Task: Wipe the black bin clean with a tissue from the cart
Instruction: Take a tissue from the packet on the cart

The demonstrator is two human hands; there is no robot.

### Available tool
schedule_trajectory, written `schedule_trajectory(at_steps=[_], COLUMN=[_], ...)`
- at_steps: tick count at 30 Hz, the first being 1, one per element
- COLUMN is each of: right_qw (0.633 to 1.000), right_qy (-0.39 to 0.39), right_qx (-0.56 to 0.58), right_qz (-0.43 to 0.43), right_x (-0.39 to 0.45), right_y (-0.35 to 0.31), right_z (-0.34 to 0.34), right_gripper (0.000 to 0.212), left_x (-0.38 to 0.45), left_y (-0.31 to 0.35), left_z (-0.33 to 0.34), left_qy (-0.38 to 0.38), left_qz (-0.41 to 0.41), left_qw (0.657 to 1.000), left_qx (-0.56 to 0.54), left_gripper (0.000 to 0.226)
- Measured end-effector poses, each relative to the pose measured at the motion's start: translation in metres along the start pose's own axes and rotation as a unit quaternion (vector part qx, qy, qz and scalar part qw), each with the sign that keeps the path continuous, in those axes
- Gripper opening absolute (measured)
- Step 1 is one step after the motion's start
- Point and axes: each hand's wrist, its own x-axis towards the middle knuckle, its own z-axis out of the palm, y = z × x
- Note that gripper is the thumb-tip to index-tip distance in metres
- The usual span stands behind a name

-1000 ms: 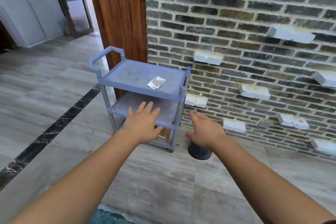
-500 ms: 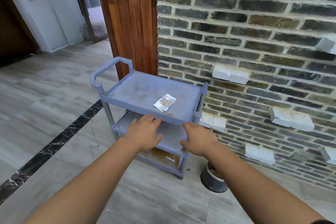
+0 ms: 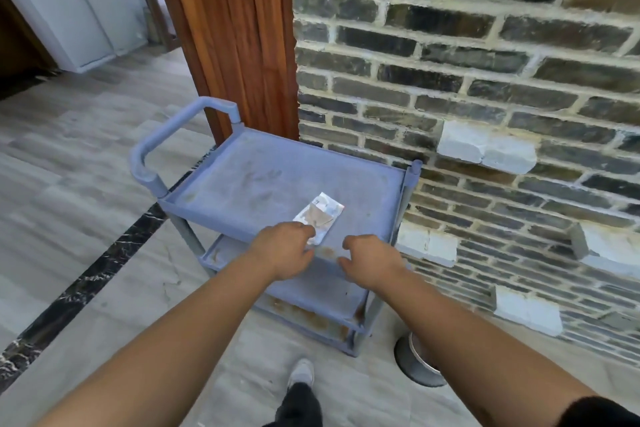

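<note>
A blue-grey cart [image 3: 194, 208] stands against a dark brick wall [image 3: 485, 55], beside a wooden post [image 3: 235, 28]; its top shelf is dusty and smudged; a small tissue packet [image 3: 320, 215] lies near the shelf's front edge, towards the right corner; the packet is white and glossy with a brownish patch across its middle, flat and slightly crumpled. The left hand [image 3: 282, 250] is over the front edge, its fingers curled down onto the packet's near end; whether they grip it or only touch it, I cannot tell. The right hand [image 3: 369, 262] hovers just beside it at the same edge, fingers loosely bent and holding nothing. The black bin [image 3: 417, 362] stands on the floor by the cart's right front leg, close to the wall; round, dark, with a paler rim; an arm hides part of it.
</note>
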Motion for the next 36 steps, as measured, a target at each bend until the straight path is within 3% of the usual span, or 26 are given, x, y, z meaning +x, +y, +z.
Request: schedule_trajectory(at_steps=[7, 13, 23, 31, 36], right_qw=[0.994, 0.979, 0.966, 0.96, 0.893], right_qy=[-0.002, -0.016, -0.017, 0.067, 0.153], right_qx=[0.066, 0.12, 0.114, 0.194, 0.363], right_qz=[0.086, 0.163, 0.23, 0.188, 0.217], right_x=[0.105, 0.162, 0.198, 0.186, 0.163], right_y=[0.002, -0.002, -0.008, 0.0, 0.02], right_z=[0.03, 0.05, 0.076, 0.059, 0.027], right_gripper=[0.04, 0.03, 0.018, 0.008, 0.012], left_x=[0.127, 0.202, 0.236, 0.233, 0.232], left_y=[-0.046, -0.068, -0.084, -0.091, -0.058], left_z=[0.018, 0.043, 0.083, 0.06, 0.03], left_qy=[-0.051, -0.065, -0.073, -0.011, -0.069], left_qz=[0.072, 0.13, 0.171, 0.151, 0.11], left_qw=[0.996, 0.988, 0.979, 0.983, 0.942], left_qx=[0.024, 0.049, 0.089, -0.103, -0.31], left_gripper=[0.042, 0.03, 0.027, 0.008, 0.012])
